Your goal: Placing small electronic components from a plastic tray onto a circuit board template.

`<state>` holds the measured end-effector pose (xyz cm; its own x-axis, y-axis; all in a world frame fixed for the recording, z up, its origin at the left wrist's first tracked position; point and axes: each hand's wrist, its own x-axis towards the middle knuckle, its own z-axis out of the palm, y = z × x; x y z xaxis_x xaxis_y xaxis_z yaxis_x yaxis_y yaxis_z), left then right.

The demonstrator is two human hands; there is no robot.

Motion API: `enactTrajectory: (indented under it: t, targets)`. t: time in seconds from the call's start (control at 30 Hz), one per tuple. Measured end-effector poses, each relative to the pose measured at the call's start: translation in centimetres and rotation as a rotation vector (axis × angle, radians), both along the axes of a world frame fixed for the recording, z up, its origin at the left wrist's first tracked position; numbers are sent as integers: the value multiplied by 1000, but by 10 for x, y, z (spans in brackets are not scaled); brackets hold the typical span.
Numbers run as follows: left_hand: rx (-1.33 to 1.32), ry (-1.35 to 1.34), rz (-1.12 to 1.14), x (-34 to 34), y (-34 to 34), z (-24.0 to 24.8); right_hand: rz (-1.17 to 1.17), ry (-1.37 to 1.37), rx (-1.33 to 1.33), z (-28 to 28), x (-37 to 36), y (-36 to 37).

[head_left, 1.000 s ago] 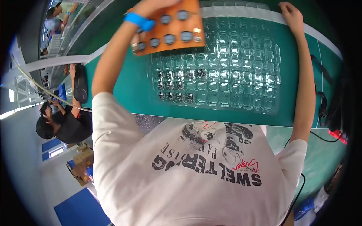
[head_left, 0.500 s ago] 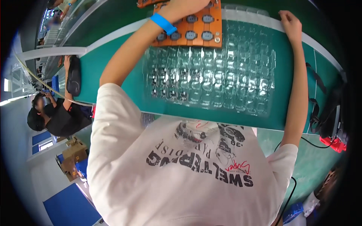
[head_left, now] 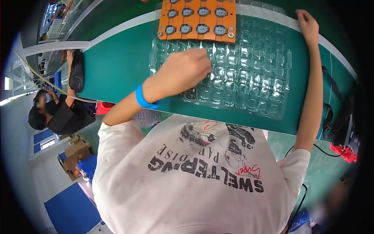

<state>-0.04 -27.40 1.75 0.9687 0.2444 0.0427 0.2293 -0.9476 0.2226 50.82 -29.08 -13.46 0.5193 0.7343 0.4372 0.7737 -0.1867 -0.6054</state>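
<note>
Above the clear compartment tray [head_left: 249, 74]: left hand [head_left: 185, 70], fingers bunched narrow.
Cannot tell whether it grips anything. Dark part [head_left: 190, 94] in tray pocket, near side. Orange board [head_left: 210, 37] overlaps tray's far side, grey inserts [head_left: 202, 28] in rows. Right hand [head_left: 308, 25] loosely curled by far edge of green table [head_left: 117, 70]; contents not discernible.

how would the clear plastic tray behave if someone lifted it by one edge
The clear plastic tray looks thin and see-through, so it is probably light and would likely flex. Its pockets look open-topped, so the dark part in one might spill if tilted.
</note>
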Motion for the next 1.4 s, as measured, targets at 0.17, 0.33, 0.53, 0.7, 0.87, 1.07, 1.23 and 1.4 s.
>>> enactTrajectory:
  t: [0.17,0.33,0.53,0.7,0.87,1.07,1.23,1.4]
  targets:
    - [93,-353,-10,19,46,26,-4,9,4,3,-5,-5]
    - [246,-366,-38,-20,107,28,23,23,40,-2,-5,-10]
    - [-19,-315,315,-55,93,-1,8,12,192,30,-45,-6]
    - [147,-292,233,-41,89,3,18,-56,223,19,-31,-9]
    - [90,-338,256,-44,92,-4,26,8,185,24,-37,-7]
    - [98,-361,254,-41,91,-8,-8,-19,191,21,-36,-11]
    - [266,-301,165,-43,90,-7,36,-70,265,48,-67,-10]
    - [132,-139,173,-38,91,14,99,-47,389,36,-60,-4]
